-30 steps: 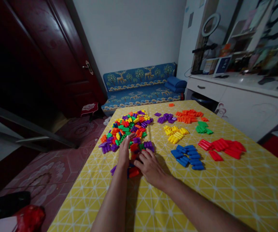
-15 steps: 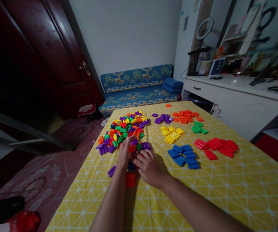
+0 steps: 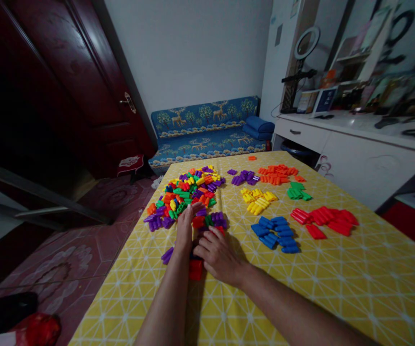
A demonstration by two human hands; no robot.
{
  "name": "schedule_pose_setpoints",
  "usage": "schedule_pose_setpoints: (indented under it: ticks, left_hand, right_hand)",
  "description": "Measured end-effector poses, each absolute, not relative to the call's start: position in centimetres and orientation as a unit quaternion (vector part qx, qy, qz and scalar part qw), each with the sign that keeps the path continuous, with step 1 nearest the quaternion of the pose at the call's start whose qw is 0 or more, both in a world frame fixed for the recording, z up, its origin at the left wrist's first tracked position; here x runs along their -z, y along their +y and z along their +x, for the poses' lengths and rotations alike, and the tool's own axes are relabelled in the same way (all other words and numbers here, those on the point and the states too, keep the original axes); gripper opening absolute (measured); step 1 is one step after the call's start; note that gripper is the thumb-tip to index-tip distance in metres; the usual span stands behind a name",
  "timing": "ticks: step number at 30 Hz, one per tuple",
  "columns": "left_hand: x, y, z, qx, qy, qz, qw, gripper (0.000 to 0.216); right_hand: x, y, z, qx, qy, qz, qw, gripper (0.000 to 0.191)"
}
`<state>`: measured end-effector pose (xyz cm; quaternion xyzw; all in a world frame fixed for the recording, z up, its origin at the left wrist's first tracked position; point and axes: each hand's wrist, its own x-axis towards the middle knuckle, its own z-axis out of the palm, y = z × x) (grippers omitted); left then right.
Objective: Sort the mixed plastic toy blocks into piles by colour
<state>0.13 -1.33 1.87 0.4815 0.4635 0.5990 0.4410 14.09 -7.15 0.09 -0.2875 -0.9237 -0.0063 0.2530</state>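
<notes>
My left hand (image 3: 185, 228) stands edge-on at the near side of a mixed pile of plastic building pieces (image 3: 182, 194), fingers stretched forward and holding nothing visible. Beside it, my right hand (image 3: 216, 252) is low over the table with curled fingers; their tips hide whatever is between the two hands. A red piece (image 3: 195, 270) lies just below the right fingertips, next to my left wrist. Purple pieces (image 3: 219, 219) lie just beyond the right hand, and another purple piece (image 3: 167, 255) is left of my left forearm.
Separate groups of blue (image 3: 275, 234), yellow (image 3: 258, 201), red (image 3: 324, 221), green (image 3: 299, 192), orange (image 3: 277, 174) and purple pieces (image 3: 245, 178) lie on the yellow tablecloth (image 3: 265, 307). A blue sofa (image 3: 200, 132) stands behind the table, a white dresser (image 3: 366, 158) at right.
My right hand has shifted slightly toward me and left, its fingertips now covering the dark blue spot between the hands. A red piece now shows beyond its knuckles. My left hand stays put.
</notes>
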Motion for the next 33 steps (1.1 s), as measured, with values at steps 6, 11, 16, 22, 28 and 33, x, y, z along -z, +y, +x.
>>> schedule_pose_setpoints:
  ticks: [6,11,16,22,28,33]
  left_hand:
    - [-1.5,-1.4,1.0,-0.624,0.425,0.472,0.455,0.051]
    - [-1.7,-1.8,1.0,-0.619,0.408,0.477,0.472,0.051]
    - [-1.6,-1.8,0.5,-0.634,0.424,0.455,0.459,0.051]
    - [-1.5,-1.5,0.7,-0.615,0.453,0.456,0.457,0.055]
    - [-1.4,-1.4,0.7,-0.613,0.452,0.461,0.455,0.054]
    - [-1.2,-1.4,0.7,-0.613,0.456,0.453,0.458,0.053]
  right_hand:
    - [0.2,-7.1,14.2,-0.022,-0.918,-0.297,0.262,0.020]
    - [-0.6,-7.3,14.7,-0.029,-0.897,-0.291,0.333,0.029]
    - [-2.2,-5.3,19.6,-0.054,-0.801,-0.372,0.466,0.031]
    - [-1.8,-2.0,27.5,-0.062,-0.732,-0.558,0.385,0.029]
    - [-2.0,-1.1,28.6,-0.003,-0.767,-0.584,0.267,0.032]
    - [-1.8,-0.3,28.3,0.002,-0.775,-0.610,0.168,0.030]
